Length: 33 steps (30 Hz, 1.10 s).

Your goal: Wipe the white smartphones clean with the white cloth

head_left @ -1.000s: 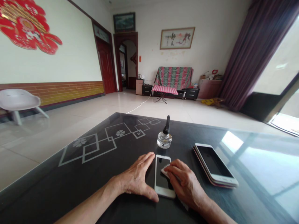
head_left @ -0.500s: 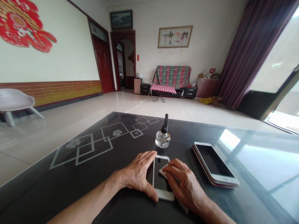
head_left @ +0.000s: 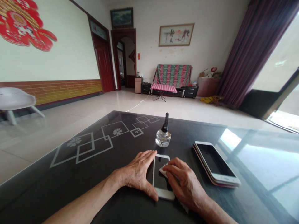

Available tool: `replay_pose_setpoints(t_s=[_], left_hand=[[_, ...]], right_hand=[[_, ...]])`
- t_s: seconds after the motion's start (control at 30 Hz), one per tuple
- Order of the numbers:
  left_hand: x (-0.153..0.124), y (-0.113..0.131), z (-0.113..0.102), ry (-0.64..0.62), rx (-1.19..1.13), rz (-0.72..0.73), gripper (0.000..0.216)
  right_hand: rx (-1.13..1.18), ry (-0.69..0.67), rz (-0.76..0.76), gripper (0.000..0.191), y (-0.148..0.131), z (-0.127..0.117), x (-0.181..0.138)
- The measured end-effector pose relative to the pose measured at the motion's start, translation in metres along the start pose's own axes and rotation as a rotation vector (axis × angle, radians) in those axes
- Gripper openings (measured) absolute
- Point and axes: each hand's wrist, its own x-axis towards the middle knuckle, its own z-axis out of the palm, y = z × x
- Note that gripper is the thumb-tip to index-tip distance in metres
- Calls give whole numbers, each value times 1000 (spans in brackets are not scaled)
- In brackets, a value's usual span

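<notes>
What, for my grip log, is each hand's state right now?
Left hand: open, thumb and fingers spread at the left side of the white phone.
Right hand: closed, holding a white cloth over the phone.

On a black table [head_left: 98, 186], your left hand [head_left: 139, 173] spreads at the nine o'clock edge of a white phone [head_left: 160, 183]; your right hand [head_left: 185, 181] holds a white cloth [head_left: 163, 172] to its screen. A clear bottle [head_left: 163, 139] stands at twelve, another phone [head_left: 216, 163] at three.

From my station I see a bare left hand [head_left: 138, 172] near six o'clock and a bare right hand [head_left: 185, 180] toward five, knuckles creased, with bare, slim forearms [head_left: 98, 193] behind.
</notes>
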Motion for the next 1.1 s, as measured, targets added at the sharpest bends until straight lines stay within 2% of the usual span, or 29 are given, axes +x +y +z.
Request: replay_pose_setpoints(t_s=[0.8,1.1], left_hand=[[0,2,-1,-47,18,3,140],[-2,7,-2,-54,-3,-26,140]], right_hand=[[12,-19,35,21,0,-1,-1],[-6,-70,-65,19,-11,-9,-6]])
